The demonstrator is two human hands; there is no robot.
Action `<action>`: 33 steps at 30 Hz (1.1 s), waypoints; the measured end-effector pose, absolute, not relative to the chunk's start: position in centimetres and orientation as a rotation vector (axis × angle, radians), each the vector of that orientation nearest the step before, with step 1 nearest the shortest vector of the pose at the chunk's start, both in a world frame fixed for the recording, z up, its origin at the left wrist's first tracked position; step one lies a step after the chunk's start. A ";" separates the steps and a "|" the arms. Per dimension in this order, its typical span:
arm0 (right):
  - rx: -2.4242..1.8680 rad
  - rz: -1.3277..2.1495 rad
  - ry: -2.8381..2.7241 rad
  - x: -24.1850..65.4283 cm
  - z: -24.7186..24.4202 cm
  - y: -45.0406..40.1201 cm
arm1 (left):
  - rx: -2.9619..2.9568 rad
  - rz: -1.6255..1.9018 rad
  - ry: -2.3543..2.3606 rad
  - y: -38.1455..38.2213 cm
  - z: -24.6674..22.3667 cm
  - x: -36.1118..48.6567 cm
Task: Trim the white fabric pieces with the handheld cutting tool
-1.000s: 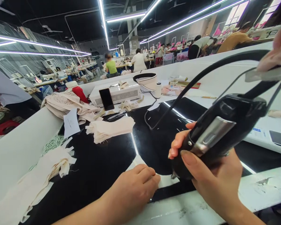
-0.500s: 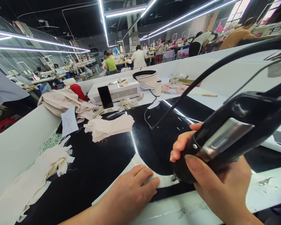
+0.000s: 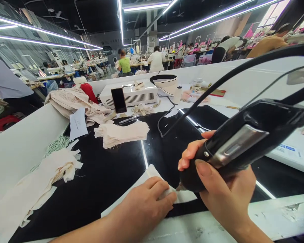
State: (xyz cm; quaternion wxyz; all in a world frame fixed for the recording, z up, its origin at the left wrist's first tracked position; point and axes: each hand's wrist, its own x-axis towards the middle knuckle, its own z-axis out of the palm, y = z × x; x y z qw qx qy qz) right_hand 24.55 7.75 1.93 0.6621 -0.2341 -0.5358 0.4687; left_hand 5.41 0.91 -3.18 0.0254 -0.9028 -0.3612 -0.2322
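Observation:
My right hand (image 3: 221, 189) is wrapped round a black corded handheld power tool (image 3: 266, 135) with a metal paddle lever on its side. The tool slants down to the left. Its small metal tip meets the edge of a curved white fabric piece (image 3: 134, 190), close to the fingers of my left hand (image 3: 150, 200). Those fingers are bent and drawn in towards the thumb, gripping the fabric against the glossy black work surface (image 3: 111, 175). My left palm and fingers hide the middle of the piece.
Cream fabric pieces lie in a stack (image 3: 125, 133) ahead and a bundle (image 3: 38, 179) at left. Behind stand a phone (image 3: 119, 100), a white slotted box (image 3: 139, 95) and a white bottle (image 3: 177, 95). A black cable (image 3: 218, 82) arches overhead at right. White walls edge the table.
My right hand and the tool have moved left along the fabric edge, bringing the tip nearer my left fingers. My left hand keeps its hold. The view has turned slightly left.

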 end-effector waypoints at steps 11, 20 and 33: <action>-0.515 1.061 -1.106 23.0 2.9 7.7 | -2.679 -0.659 -1.186 0.5 -2.9 5.8; -0.496 1.090 -1.131 23.1 2.5 8.2 | -2.649 -0.548 -1.142 0.8 -2.9 5.9; -0.540 1.045 -1.199 23.1 1.8 8.8 | -2.722 -0.677 -1.162 1.1 -3.8 5.1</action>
